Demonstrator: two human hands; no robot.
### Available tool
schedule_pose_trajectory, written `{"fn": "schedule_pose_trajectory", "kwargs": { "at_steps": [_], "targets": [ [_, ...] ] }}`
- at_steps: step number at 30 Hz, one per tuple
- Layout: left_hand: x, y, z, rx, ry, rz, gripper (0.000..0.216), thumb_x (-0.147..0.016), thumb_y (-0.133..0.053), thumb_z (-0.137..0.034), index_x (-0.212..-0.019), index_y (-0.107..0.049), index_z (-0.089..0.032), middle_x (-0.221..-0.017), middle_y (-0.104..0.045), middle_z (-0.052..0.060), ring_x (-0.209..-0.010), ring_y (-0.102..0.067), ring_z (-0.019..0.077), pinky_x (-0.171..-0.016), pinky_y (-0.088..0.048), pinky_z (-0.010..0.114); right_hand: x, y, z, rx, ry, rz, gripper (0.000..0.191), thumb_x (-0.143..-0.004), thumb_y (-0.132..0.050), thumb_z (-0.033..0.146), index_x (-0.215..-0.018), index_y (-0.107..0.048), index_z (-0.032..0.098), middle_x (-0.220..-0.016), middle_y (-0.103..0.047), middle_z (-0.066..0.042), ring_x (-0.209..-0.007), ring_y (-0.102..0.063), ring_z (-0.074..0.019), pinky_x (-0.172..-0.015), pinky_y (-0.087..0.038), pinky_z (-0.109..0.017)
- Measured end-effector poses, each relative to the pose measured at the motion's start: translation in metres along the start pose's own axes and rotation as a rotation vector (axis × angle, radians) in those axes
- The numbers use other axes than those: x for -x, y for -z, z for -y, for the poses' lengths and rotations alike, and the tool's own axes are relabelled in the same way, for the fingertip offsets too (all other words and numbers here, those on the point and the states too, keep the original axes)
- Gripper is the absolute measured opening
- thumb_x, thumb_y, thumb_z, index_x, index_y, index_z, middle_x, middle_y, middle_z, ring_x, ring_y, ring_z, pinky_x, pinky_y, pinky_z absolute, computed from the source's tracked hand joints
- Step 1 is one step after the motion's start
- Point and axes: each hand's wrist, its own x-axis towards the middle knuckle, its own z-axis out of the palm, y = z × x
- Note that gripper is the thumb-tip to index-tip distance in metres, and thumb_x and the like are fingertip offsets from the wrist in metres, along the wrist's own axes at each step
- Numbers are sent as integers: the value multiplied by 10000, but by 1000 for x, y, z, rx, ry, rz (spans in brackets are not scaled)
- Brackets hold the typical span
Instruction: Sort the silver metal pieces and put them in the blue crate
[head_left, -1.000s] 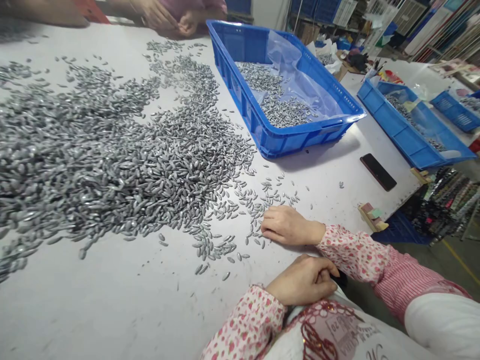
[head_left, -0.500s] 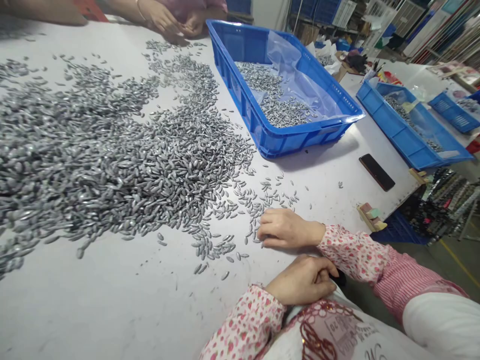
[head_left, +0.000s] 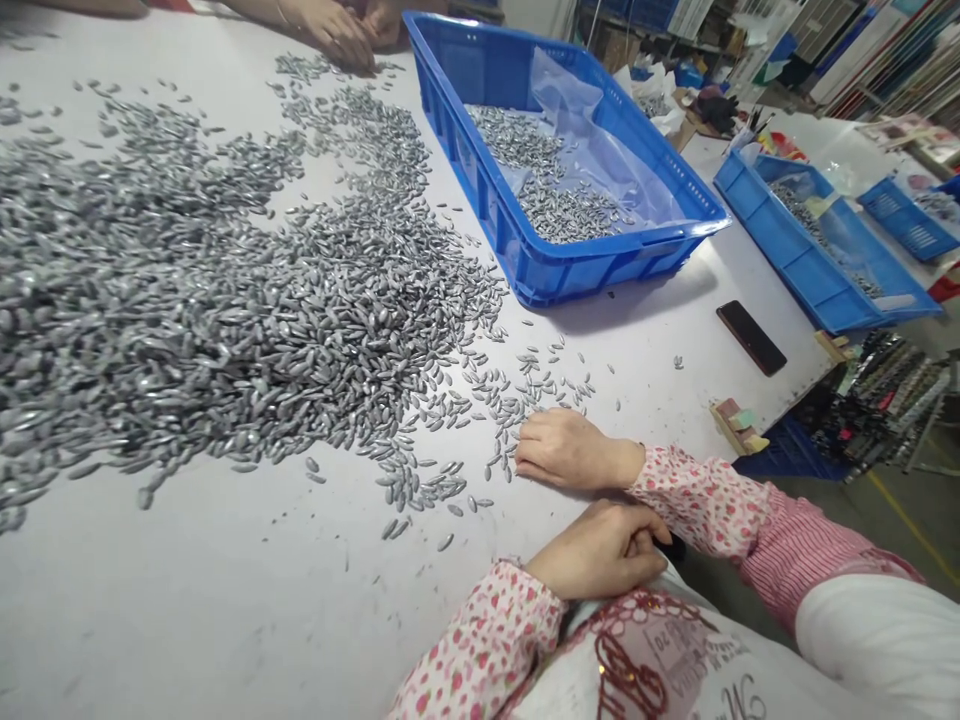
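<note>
The right hand [head_left: 559, 450] lies on the table [head_left: 225, 600], its fingers bent down and close together beside the loose pieces [head_left: 510, 395]; I cannot tell whether anything is pinched beneath them. At five o'clock from it, the left hand [head_left: 596, 552] rests by the shirt [head_left: 705, 645], its fingers curled in (whether around anything, I cannot tell).

The heap of grey pieces [head_left: 285, 310] spreads from nine to eleven o'clock of the right hand, with the loose pieces thinly scattered between. That narrow gap looks like the weak spot: a broad sweep of the knuckles could push the loose pieces back into the heap and mix the two. A pull toward five o'clock could carry some to the near edge and over it, since no lip shows there. The loose sleeve [head_left: 694, 495] might brush strays aside if the arm swings.

At twelve o'clock, the blue tray [head_left: 615, 270] has a crumpled plastic sheet [head_left: 637, 180] inside; a fold could catch pieces or slip over them. A co-worker's hand [head_left: 341, 35], at eleven o'clock, could nudge the heap's far side.
</note>
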Motion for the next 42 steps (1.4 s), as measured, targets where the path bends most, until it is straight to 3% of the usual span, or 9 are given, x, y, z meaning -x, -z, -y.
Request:
{"fn": "schedule_pose_trajectory", "kwargs": {
  "at_steps": [8,13,19,28,34,42],
  "targets": [
    [2,0,0,21,-3,-4,238,-783,-645,-111,-1015,-687,-149,-673,-608,-38,-602,-541,105,-620,-402,187,-5,2,0,-76,-122,-48,283,-985,-492,305,-782,-621,155,-784,-596,-42,-747,-472,-164,-708,-335,-295],
    [1,-2,3,30,-23,-9,259,-764,-634,-72,-1008,-683,-141,-704,-621,-32,-609,-547,103,-614,-402,185,-22,1,6,-175,5,-32,189,-978,-511,298,-941,-650,175,-881,-602,-39,-834,-485,-171,-730,-346,-286],
    [-1,-3,2,56,-16,2,242,-761,-640,-66,-990,-681,-133,-693,-601,-38,-591,-526,92,-584,-383,174,-37,-2,14,-57,87,59,222,-978,-514,300,-849,-620,153,-845,-602,-45,-794,-468,-179,-681,-308,-309],
    [0,-3,0,41,-8,-12,275,-770,-655,-80,-1034,-691,-145,-684,-616,-33,-605,-556,114,-611,-414,194,-29,0,12,-127,202,115,221,-972,-502,274,-812,-611,168,-818,-600,-34,-767,-456,-160,-668,-297,-301],
    [2,0,-4,20,20,35,248,-792,-646,-99,-1029,-693,-154,-706,-612,-44,-614,-545,95,-592,-394,167,-37,2,24,-161,232,102,180,-972,-519,317,-965,-631,177,-918,-610,-39,-851,-486,-173,-691,-321,-295],
    [0,-2,-1,-6,14,34,275,-793,-668,-126,-1064,-698,-162,-704,-619,-37,-626,-556,111,-615,-406,183,-37,-5,23,-145,79,94,237,-957,-508,301,-814,-635,162,-805,-612,-30,-745,-481,-158,-685,-310,-303]
  ]
}}
